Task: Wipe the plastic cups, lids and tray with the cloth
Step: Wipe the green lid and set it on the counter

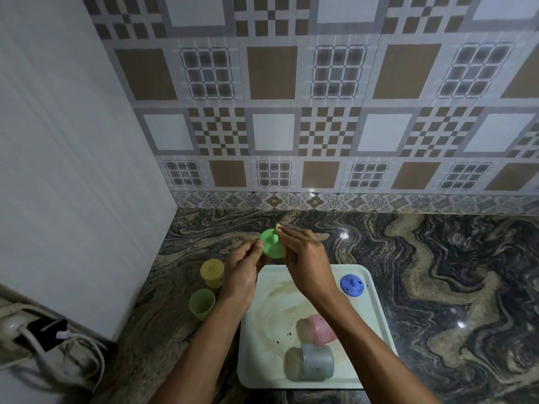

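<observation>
Green plastic is what I have in hand: the green lid (271, 243), held off the counter just past the twelve o'clock edge of the tray (277, 301), knob side toward me. My left hand (243, 269) pinches its rim from the eight o'clock side, fingers curled round the edge. My right hand (306, 258) grips the yellow cloth (278, 228) and presses it against the lid's three o'clock side, with only a corner of cloth showing above my fingers. I judge this to be the lid-wiping step, about midway through the job. At the tray's nine o'clock, off on the stone countertop (437, 272), stand the yellow cup (212, 272), which seems to wear its lid, and the open green cup (202, 303), both upright and looking dealt with. On the tray the blue lid (352, 285) lies at two o'clock, the pink cup (320, 329) and the grey cup (316, 361) lie on their sides toward five o'clock, and the tray floor shows smears and dark specks. Next I would turn the lid in my left fingers so the cloth reaches the whole rim, then seat it on the green cup at eight o'clock.
</observation>
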